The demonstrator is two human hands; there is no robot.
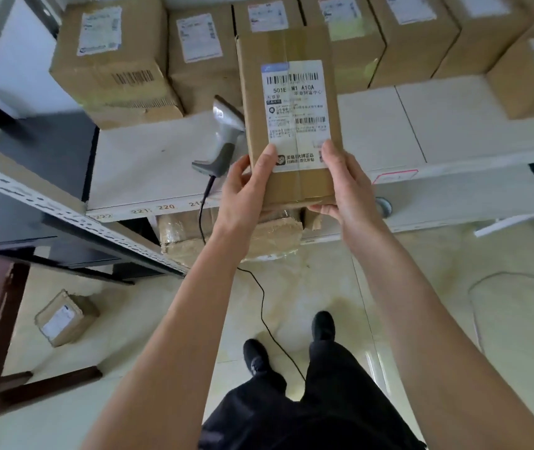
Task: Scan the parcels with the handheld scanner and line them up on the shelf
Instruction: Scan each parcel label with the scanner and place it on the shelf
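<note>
gripping only the near end of the parcel [291, 125] with left hand [242, 193] and right hand [345, 186], it could tip or knock the scanner [223, 138] at nine o'clock on the shelf [453, 125].

Single head-worn wide-angle view, aimed forward and steeply down. Close on the left hand [242, 193] and right hand [345, 186] gripping the near end of a parcel [291, 125]. Beyond the grip, the shelf [453, 125]; below it, floor [421, 287] and feet. Straight edges bowed toward the frame borders.
</note>
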